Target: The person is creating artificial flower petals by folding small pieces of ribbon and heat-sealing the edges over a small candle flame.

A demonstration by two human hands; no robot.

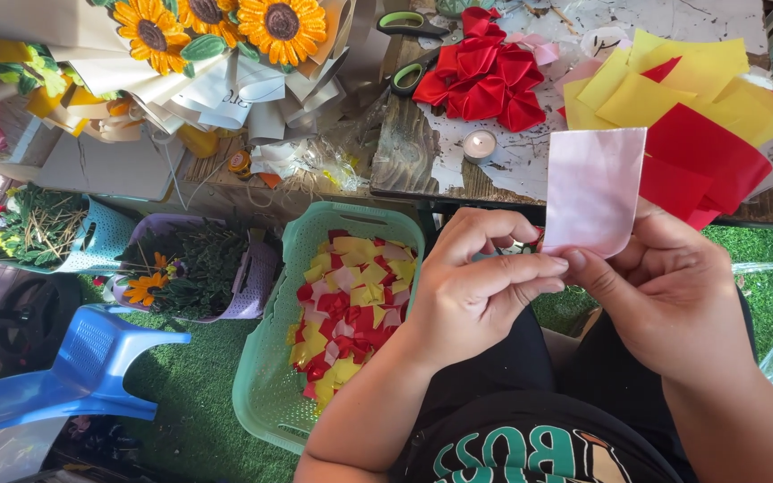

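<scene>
table [440,161] | red petals [485,76] | yellow and red squares [673,107] | candle [479,144] | scissors [413,24]

Worn tabletop [440,152] carrying: loose stack of yellow and red fabric squares [691,116], cluster of folded red petals [485,76], tealight candle [479,144], green-handled scissors [411,22], paper-wrapped sunflower bouquet [216,36]. On green artificial turf [199,402] below: mint basket [270,394] of mixed petals, lilac basket [257,277] of foliage, blue plastic stool [82,367].

Craft workshop, ribbon squares [673,107], scissors [413,25], paper sunflowers [216,22]
</scene>
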